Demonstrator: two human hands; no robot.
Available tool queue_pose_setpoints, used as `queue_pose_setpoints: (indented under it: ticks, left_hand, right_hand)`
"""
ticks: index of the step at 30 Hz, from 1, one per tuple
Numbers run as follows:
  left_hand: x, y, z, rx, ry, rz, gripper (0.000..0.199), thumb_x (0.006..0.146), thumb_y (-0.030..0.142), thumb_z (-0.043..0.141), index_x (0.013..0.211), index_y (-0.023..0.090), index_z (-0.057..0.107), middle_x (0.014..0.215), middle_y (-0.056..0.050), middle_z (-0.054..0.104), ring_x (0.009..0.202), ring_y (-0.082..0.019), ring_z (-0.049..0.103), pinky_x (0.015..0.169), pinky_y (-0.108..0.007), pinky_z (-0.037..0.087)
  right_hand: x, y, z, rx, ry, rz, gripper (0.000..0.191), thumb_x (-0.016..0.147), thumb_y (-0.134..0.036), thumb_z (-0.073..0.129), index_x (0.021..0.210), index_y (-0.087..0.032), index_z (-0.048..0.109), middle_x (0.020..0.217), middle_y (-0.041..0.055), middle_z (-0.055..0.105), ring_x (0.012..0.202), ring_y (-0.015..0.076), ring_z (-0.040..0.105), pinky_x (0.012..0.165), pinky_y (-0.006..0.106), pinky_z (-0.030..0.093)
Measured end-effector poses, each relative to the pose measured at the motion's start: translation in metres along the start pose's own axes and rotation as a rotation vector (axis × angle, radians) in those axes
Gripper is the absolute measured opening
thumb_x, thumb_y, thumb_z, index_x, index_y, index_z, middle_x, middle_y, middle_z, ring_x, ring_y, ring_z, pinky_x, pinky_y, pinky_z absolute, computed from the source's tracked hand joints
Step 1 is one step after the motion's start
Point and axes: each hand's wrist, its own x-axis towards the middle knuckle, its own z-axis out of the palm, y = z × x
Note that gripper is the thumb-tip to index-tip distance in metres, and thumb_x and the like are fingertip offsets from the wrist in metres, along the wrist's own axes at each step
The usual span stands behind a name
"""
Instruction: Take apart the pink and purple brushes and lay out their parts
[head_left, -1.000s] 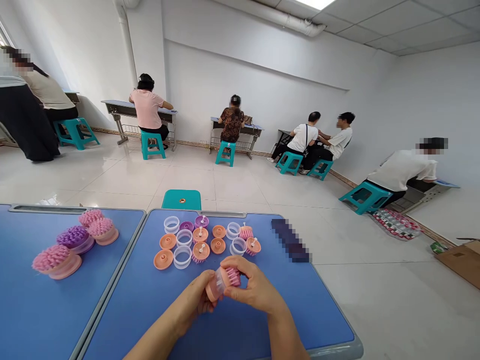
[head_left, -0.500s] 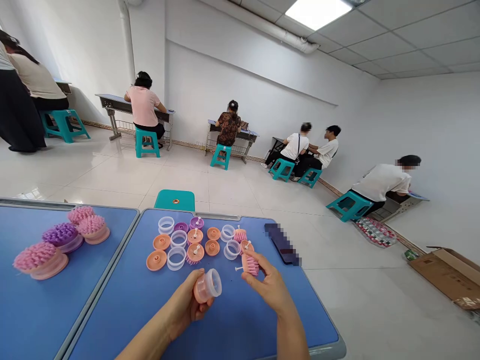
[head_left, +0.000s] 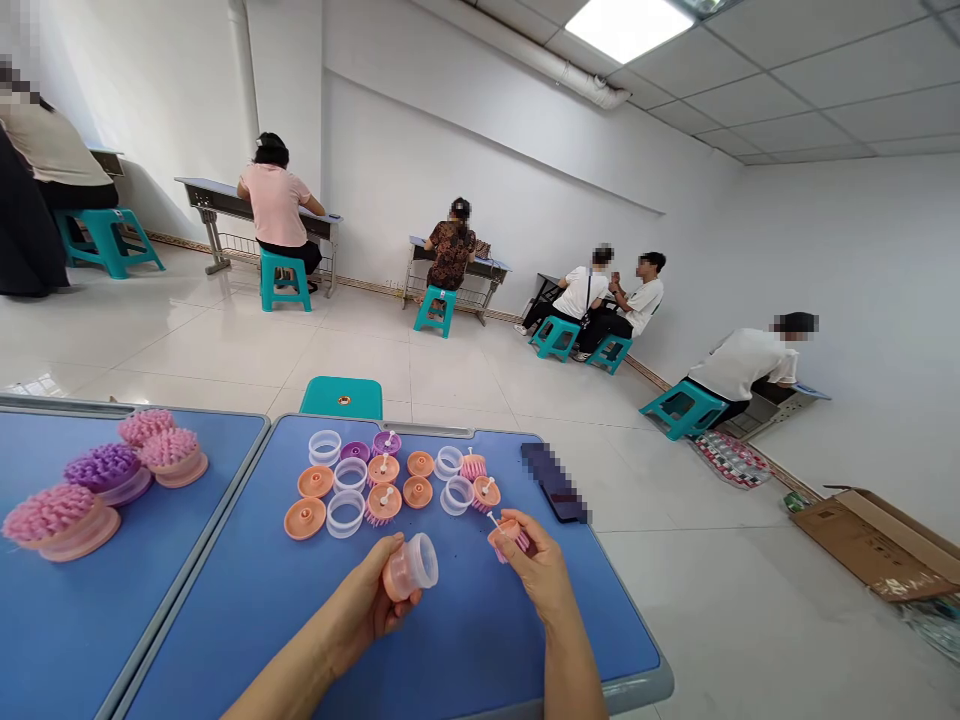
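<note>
My left hand is closed around a clear plastic cup with an orange base, its open rim tilted up to the right. Between the fingertips of my right hand is a brush head with pink bristles facing down and a white stem pointing up. Beyond my hands lie clear rings, orange round caps and a purple cap. Several more brush heads with white stems stand among them, bristles down. The cup and the held brush head are apart.
Finished-looking brushes, pink and purple, stand on the adjoining table at left. A dark phone lies by the right edge of the blue table. Beyond is a teal stool. Other people sit at desks along the wall; a cardboard box is at right.
My right hand has turned the brush head so its stem points upward and its bristles downward, clear of the nearby parts. My left hand keeps the cup nearly still. The view has shifted slightly.
</note>
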Motion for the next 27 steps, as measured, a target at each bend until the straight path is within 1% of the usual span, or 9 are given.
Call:
queue_pose_setpoints:
  ticks: [2,3,6,9,13,16,21,25,27]
  left_hand:
    - [0.001,0.000,0.000,0.007,0.000,0.006,0.042,0.068,0.059,0.053,0.074,0.018,0.049,0.051,0.001,0.055,0.042,-0.005,0.038,0.041,-0.014,0.026]
    - [0.001,0.000,0.000,0.011,-0.002,0.008,0.042,0.068,0.059,0.053,0.074,0.017,0.049,0.051,0.001,0.055,0.042,-0.006,0.038,0.041,-0.014,0.026]
    - [0.002,-0.001,-0.001,0.011,0.000,0.004,0.042,0.069,0.059,0.053,0.075,0.017,0.050,0.052,0.000,0.055,0.043,-0.006,0.038,0.042,-0.014,0.026]
    - [0.002,-0.002,-0.002,0.008,0.011,-0.010,0.042,0.069,0.059,0.052,0.075,0.017,0.050,0.053,0.000,0.056,0.044,-0.006,0.038,0.043,-0.014,0.028]
    - [0.002,-0.002,-0.002,0.013,0.005,-0.010,0.041,0.069,0.058,0.053,0.074,0.017,0.050,0.053,0.000,0.056,0.043,-0.006,0.038,0.043,-0.014,0.028]
    - [0.002,-0.001,-0.001,0.009,0.015,-0.021,0.041,0.068,0.058,0.054,0.074,0.017,0.050,0.053,0.000,0.056,0.043,-0.006,0.038,0.042,-0.014,0.028]
    - [0.002,-0.001,-0.001,0.006,0.023,-0.018,0.041,0.068,0.058,0.054,0.074,0.017,0.049,0.052,0.000,0.056,0.043,-0.006,0.039,0.042,-0.014,0.028]
    - [0.002,-0.002,-0.002,0.003,0.015,-0.012,0.041,0.068,0.057,0.055,0.074,0.017,0.050,0.052,0.000,0.056,0.042,-0.006,0.038,0.042,-0.014,0.028]
    - [0.003,-0.002,-0.002,-0.005,0.015,-0.016,0.041,0.068,0.057,0.055,0.075,0.017,0.050,0.052,0.000,0.057,0.042,-0.006,0.039,0.042,-0.014,0.028]
  right_hand:
    - [0.001,0.002,0.000,-0.008,0.020,-0.002,0.043,0.063,-0.047,0.070,0.093,-0.017,0.062,0.078,0.0033,0.063,0.073,0.0192,0.059,0.071,0.035,0.049]
    - [0.001,0.003,0.001,-0.011,0.025,-0.004,0.043,0.063,-0.047,0.071,0.092,-0.017,0.062,0.079,0.0034,0.063,0.073,0.0190,0.059,0.073,0.035,0.049]
    - [0.003,0.010,0.003,0.016,0.034,0.003,0.036,0.061,-0.044,0.072,0.083,-0.018,0.060,0.091,0.0051,0.063,0.079,0.0188,0.059,0.073,0.033,0.049]
    - [0.004,0.014,0.004,0.028,0.037,-0.012,0.030,0.062,-0.039,0.072,0.068,-0.019,0.051,0.098,0.0057,0.059,0.085,0.0190,0.059,0.076,0.032,0.048]
    - [0.006,0.012,0.004,-0.135,0.049,-0.065,0.028,0.065,-0.034,0.069,0.058,-0.019,0.046,0.102,0.0075,0.059,0.098,0.0235,0.055,0.085,0.036,0.042]
    - [0.006,0.010,0.004,-0.234,0.056,-0.064,0.025,0.066,-0.033,0.068,0.057,-0.019,0.048,0.109,0.0091,0.060,0.106,0.0267,0.053,0.090,0.039,0.038]
    - [0.006,0.011,0.003,-0.269,0.051,-0.067,0.021,0.066,-0.030,0.067,0.060,-0.020,0.050,0.112,0.0094,0.061,0.109,0.0269,0.052,0.091,0.040,0.036]
    - [0.006,0.012,0.002,-0.300,0.042,-0.070,0.017,0.065,-0.028,0.067,0.062,-0.020,0.052,0.117,0.0101,0.058,0.110,0.0267,0.051,0.093,0.043,0.035]
    - [0.005,0.012,0.002,-0.300,0.075,-0.082,0.017,0.064,-0.029,0.069,0.066,-0.019,0.055,0.120,0.0109,0.054,0.112,0.0276,0.048,0.093,0.044,0.036]
